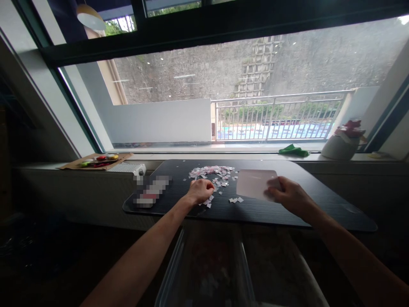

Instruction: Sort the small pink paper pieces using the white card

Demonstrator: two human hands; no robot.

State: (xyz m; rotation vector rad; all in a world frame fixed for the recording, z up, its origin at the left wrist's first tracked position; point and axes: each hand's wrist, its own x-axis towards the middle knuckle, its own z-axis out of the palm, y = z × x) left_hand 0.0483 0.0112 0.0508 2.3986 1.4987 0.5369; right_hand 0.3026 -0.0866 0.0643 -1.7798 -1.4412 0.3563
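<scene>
A pale, flat rectangular sheet (254, 182) is held at its right edge by my right hand (286, 192), whose fingers are closed and slightly blurred. The sheet is above the dark table (287, 215). My left hand (201, 190) is over the table with its fingers curled together; whatever may be between them is hidden. Around and beyond that hand lies a loose heap of small whitish-pink square pieces (212, 171). Several more loose squares (236, 200) lie between my two hands, nearer the front edge.
Below the table's front edge is a clear plastic bin (169, 266) with pale pieces inside. A blurred-out item (152, 192) lies at the table's left. On the sill are a green cloth (293, 150), a white pot (340, 146) and cardboard (75, 163) with colourful things. A radiator (126, 168) stands left.
</scene>
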